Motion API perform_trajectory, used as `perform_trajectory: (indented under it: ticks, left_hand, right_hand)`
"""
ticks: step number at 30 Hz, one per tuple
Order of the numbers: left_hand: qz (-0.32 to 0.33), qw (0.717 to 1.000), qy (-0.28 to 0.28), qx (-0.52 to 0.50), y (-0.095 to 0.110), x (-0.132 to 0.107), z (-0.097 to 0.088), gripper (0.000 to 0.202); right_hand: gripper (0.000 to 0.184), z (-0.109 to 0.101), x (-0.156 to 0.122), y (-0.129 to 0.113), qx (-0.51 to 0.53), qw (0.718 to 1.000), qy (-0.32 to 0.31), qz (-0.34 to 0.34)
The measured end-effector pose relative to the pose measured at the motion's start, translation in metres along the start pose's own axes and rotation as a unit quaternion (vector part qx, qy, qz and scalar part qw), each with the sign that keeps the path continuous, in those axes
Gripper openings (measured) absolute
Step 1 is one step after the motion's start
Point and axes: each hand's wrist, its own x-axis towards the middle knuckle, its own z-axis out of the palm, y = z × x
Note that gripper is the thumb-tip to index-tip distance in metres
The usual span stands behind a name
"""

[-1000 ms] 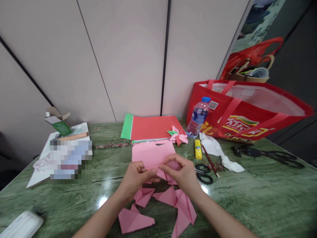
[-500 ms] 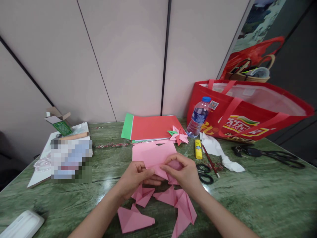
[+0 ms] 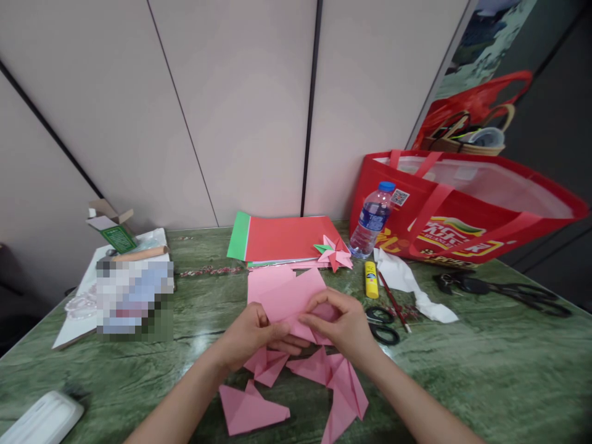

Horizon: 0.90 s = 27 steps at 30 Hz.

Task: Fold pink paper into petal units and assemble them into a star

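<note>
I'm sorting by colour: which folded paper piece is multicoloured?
The star beside the bottle: pink, red and green. The other folded pieces in view are plain pink.

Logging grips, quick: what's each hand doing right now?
Left hand: closed, holding pink paper between thumb and fingers.
Right hand: closed, pinching the same paper.

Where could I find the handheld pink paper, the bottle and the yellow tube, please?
Pink paper [image 3: 293,300], head view: flat upper part.
Bottle [image 3: 372,219], head view: blue label.
Yellow tube [image 3: 371,280], head view: middle of body.

Bare hands, slim bare fingers, bare wrists, forearms uncovered, tapering toward wrists
</note>
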Motion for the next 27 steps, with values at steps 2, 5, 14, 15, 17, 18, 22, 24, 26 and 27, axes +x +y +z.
perform_trajectory:
  ticks: [2,5,14,15,17,18,22,24,26,27]
  left_hand:
    - [-0.001,1.0,0.012,0.0,-0.0014,0.0006,0.0003,0.038]
    - [-0.003,1.0,0.02,0.0,-0.0023,0.0013,0.0015,0.036]
    - [0.005,0.998,0.062,0.005,-0.0021,0.0059,0.008,0.037]
    - [0.007,0.998,0.067,0.005,-0.0027,0.0064,0.0082,0.037]
    - [0.014,0.997,0.073,0.002,-0.0037,0.0071,0.0081,0.034]
    - [0.017,0.997,0.074,0.001,-0.0041,0.0072,0.0078,0.033]
    - [0.025,0.995,0.096,0.003,-0.0055,0.0075,0.0059,0.031]
    - [0.025,0.994,0.104,0.006,-0.0067,0.0079,0.0048,0.032]
    - [0.025,0.995,0.101,0.002,-0.0084,0.0087,0.0044,0.033]
    - [0.025,0.995,0.101,-0.001,-0.0093,0.0092,0.0046,0.033]
  right_hand:
    - [0.01,-0.0005,0.0006,0.0004,-0.001,1.0,-0.003,0.0]
    - [0.008,-0.0013,0.0013,-0.0001,-0.005,1.0,-0.005,-0.002]
    - [0.007,-0.0014,0.0013,0.004,-0.036,0.999,-0.01,-0.015]
    - [0.007,-0.0014,0.0011,0.0037,-0.04,0.999,-0.009,-0.018]
    - [0.006,-0.0014,0.0009,0.0019,-0.044,0.999,0.0,-0.025]
    - [0.007,-0.0013,0.0007,0.0006,-0.044,0.999,0.005,-0.03]
    - [0.014,0.0004,-0.0006,-0.0029,-0.055,0.998,0.012,-0.038]
    - [0.014,0.0016,-0.0014,-0.0024,-0.068,0.997,0.005,-0.027]
    - [0.013,0.0027,-0.0021,-0.0012,-0.08,0.997,0.001,-0.009]
    - [0.012,0.0031,-0.0024,-0.0006,-0.085,0.996,0.001,-0.001]
